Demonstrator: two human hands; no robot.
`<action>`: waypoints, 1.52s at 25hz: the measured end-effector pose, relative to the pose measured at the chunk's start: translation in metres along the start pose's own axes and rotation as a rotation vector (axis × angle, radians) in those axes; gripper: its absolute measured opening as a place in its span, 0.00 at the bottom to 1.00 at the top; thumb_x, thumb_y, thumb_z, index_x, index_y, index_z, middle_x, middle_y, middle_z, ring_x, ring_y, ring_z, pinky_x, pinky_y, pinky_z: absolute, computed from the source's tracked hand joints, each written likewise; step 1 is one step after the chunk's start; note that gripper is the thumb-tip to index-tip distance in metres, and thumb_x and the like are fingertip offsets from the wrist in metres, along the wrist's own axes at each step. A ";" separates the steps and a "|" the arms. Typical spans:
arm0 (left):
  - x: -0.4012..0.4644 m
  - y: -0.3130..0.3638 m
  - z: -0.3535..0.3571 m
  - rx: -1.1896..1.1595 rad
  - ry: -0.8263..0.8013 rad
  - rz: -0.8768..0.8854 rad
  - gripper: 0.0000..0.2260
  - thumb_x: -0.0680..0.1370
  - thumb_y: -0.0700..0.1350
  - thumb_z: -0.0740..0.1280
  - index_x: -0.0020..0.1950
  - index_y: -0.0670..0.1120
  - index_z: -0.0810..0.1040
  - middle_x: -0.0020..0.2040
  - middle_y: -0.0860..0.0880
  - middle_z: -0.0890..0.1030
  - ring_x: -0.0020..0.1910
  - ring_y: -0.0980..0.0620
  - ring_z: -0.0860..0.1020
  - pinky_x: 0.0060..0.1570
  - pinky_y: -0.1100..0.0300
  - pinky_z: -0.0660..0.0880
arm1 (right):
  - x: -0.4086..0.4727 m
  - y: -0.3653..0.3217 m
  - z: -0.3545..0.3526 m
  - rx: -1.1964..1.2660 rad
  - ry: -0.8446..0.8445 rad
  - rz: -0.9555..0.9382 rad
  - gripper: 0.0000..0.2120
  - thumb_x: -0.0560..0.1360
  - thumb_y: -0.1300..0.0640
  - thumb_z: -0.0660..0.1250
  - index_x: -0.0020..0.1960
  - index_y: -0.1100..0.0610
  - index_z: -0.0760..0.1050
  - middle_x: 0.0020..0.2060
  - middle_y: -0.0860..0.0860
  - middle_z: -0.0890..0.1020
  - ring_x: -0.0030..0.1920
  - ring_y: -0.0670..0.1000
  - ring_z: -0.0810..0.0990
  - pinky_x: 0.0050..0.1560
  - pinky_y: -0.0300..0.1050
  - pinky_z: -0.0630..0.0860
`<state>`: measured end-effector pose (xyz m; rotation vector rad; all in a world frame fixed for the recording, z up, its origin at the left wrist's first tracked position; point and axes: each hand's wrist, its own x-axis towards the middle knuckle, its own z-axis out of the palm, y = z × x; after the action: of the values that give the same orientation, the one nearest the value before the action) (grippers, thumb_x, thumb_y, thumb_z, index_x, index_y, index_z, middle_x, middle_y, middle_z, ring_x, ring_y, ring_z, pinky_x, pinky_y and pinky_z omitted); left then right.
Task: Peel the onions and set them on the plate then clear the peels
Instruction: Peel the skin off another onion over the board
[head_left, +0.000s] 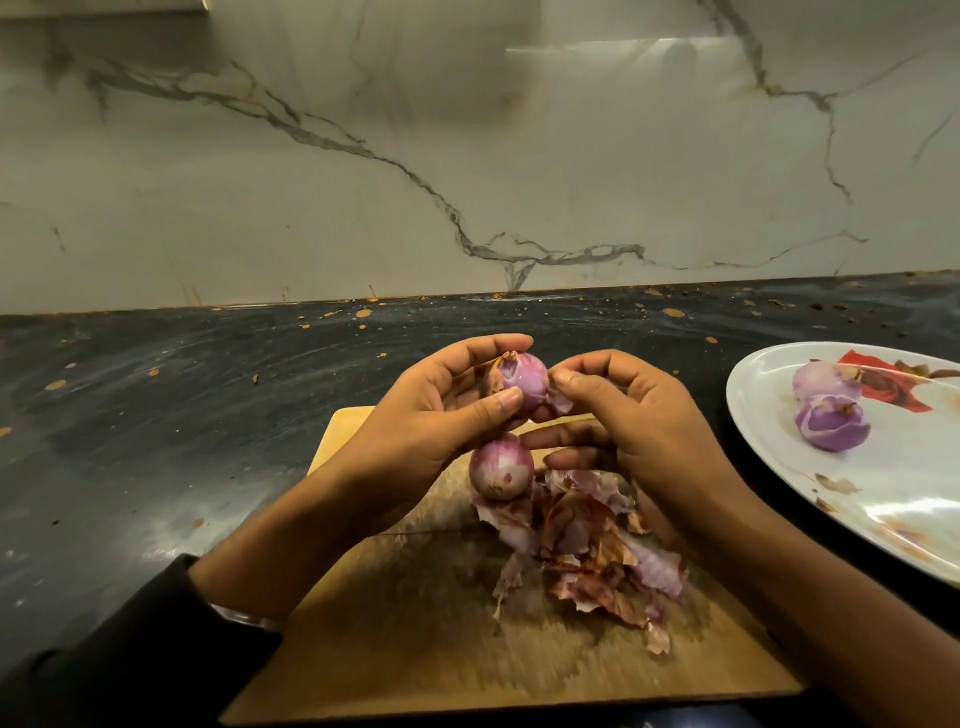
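Observation:
My left hand grips a small purple onion above the wooden cutting board. My right hand pinches a flap of its skin at the onion's right side. A second onion, still in its skin, lies on the board just below. A heap of dry peels lies on the board under my right hand. Two peeled onions sit on the white plate at the right.
The board lies on a dark countertop flecked with orange spots. A marble-patterned wall rises behind it. The plate carries a red flower print and small peel scraps.

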<state>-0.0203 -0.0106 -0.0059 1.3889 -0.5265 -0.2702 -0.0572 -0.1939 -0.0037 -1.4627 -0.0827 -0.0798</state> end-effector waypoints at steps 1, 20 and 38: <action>0.000 0.000 0.001 0.012 0.009 0.004 0.22 0.74 0.37 0.68 0.68 0.45 0.74 0.60 0.44 0.82 0.60 0.46 0.81 0.60 0.53 0.79 | 0.000 0.000 0.000 -0.008 -0.001 -0.013 0.08 0.77 0.59 0.70 0.53 0.62 0.78 0.42 0.59 0.87 0.42 0.57 0.88 0.35 0.41 0.82; 0.002 0.000 0.002 -0.152 0.090 -0.056 0.19 0.74 0.39 0.65 0.66 0.42 0.74 0.60 0.40 0.82 0.58 0.44 0.82 0.56 0.57 0.80 | 0.001 0.011 -0.006 -0.648 0.066 -0.219 0.04 0.75 0.54 0.72 0.48 0.49 0.84 0.38 0.44 0.85 0.40 0.40 0.83 0.42 0.35 0.79; -0.001 0.004 0.004 -0.007 0.033 -0.023 0.20 0.73 0.41 0.68 0.65 0.44 0.74 0.54 0.40 0.85 0.53 0.46 0.84 0.52 0.58 0.81 | 0.004 0.015 -0.006 -0.393 0.126 -0.430 0.03 0.75 0.60 0.74 0.47 0.55 0.86 0.41 0.48 0.88 0.41 0.49 0.87 0.41 0.53 0.85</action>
<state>-0.0237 -0.0127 -0.0016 1.3908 -0.4823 -0.2667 -0.0513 -0.1985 -0.0189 -1.8072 -0.2915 -0.5646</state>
